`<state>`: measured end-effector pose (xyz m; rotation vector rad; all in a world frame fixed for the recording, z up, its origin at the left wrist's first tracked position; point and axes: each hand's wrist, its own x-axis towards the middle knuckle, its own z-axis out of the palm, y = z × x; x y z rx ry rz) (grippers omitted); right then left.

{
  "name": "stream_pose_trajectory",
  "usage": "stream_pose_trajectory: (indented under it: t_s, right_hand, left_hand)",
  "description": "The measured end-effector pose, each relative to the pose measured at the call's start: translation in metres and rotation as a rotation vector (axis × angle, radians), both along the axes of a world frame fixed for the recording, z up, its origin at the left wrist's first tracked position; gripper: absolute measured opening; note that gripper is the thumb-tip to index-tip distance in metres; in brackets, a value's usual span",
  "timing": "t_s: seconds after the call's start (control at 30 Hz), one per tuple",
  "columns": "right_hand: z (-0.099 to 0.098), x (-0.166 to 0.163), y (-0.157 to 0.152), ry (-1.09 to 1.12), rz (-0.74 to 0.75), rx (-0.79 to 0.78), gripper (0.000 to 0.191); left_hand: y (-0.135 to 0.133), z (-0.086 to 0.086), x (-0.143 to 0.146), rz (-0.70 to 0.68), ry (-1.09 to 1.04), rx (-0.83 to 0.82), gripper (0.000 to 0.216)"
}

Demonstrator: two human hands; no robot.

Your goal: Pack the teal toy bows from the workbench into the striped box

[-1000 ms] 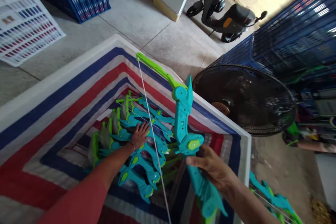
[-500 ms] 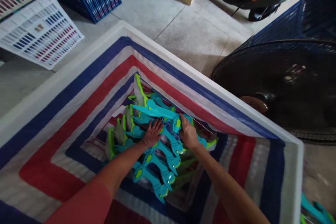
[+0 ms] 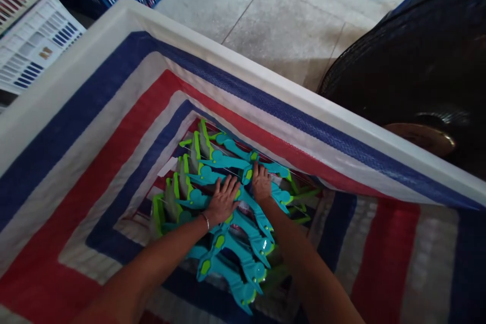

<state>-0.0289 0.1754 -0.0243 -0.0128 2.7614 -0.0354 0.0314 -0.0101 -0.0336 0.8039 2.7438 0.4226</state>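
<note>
Seen from above, a person's two bare forearms reach down into a deep, square sack [image 3: 114, 86] of woven plastic striped in red, white and blue. At its bottom lies a pile of toy bows [image 3: 228, 202], teal with lime-green tips, stacked side by side and overlapping. The left hand [image 3: 222, 201] lies flat, fingers spread, palm down on the middle of the pile, with a thin bracelet [image 3: 206, 219] at the wrist; it presses on the bows and grips nothing. The right hand [image 3: 261, 185] rests just beside it, toward the far edge of the pile, fingers laid over the topmost bow [image 3: 235, 154]; whether those fingers curl around the bow or only press on it cannot be made out. The lower bows are hidden beneath the upper ones, and their thin white strings barely show. Beyond the sack's far edge is tiled floor [image 3: 273, 20]. A dark fan grille [image 3: 417, 61] is cut off at the right, and plastic crates [image 3: 34, 40] at the upper left corner are only partly in view.
</note>
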Motion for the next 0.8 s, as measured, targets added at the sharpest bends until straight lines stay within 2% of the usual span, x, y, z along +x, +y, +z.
stream_pose_trajectory:
  t_s: [0.13, 0.23, 0.4, 0.57, 0.67, 0.8]
  right_hand:
    - [0.002, 0.0, 0.004, -0.009, 0.025, -0.008, 0.062]
    - [0.003, -0.002, 0.005, -0.012, 0.028, -0.017, 0.062]
    - [0.005, 0.002, 0.001, -0.014, 0.009, -0.022, 0.06]
    - [0.003, 0.009, -0.009, -0.031, -0.014, -0.034, 0.061]
    - [0.005, 0.009, -0.01, -0.043, -0.006, -0.052, 0.061]
    - [0.009, 0.008, -0.007, -0.057, 0.01, -0.09, 0.061]
  left_hand:
    - [0.008, 0.014, -0.008, 0.037, -0.042, 0.021, 0.071]
    - [0.017, 0.018, -0.016, 0.098, -0.028, 0.016, 0.063]
    - [0.022, 0.004, -0.02, 0.054, 0.016, -0.003, 0.061]
    - [0.022, -0.01, -0.014, 0.104, 0.053, 0.004, 0.066]
    - [0.021, -0.007, -0.012, 0.123, 0.054, 0.032, 0.066]
    - [0.023, 0.007, -0.016, 0.163, 0.047, 0.058, 0.063]
